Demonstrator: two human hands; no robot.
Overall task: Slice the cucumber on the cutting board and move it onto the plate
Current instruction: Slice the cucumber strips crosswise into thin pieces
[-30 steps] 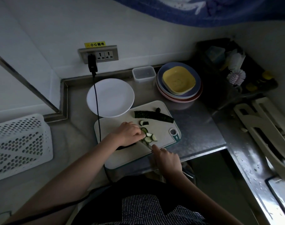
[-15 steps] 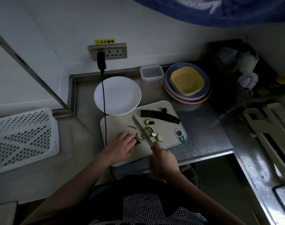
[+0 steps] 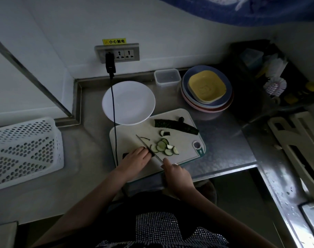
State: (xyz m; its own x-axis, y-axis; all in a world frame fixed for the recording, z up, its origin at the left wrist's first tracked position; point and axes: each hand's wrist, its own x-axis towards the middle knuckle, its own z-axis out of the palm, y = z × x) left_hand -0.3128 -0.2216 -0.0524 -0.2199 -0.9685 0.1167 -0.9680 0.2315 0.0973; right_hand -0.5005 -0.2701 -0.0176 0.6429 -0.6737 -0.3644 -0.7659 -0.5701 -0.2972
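White rectangular plastic cutting board (image 3: pixel 134 135): left hand (image 3: pixel 137 158), fingers curled, pins dark cucumber piece (image 3: pixel 125 155); right hand (image 3: pixel 176 171) grips steel knife (image 3: pixel 145 146), blade against left fingertips. Pale green cut slices (image 3: pixel 164 148) just right of blade. Round white plate (image 3: pixel 128 102) behind board.

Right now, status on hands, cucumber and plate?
Left hand holds cucumber piece on board; right hand grips knife. Slices beside blade. White plate bare; black cable crosses it.
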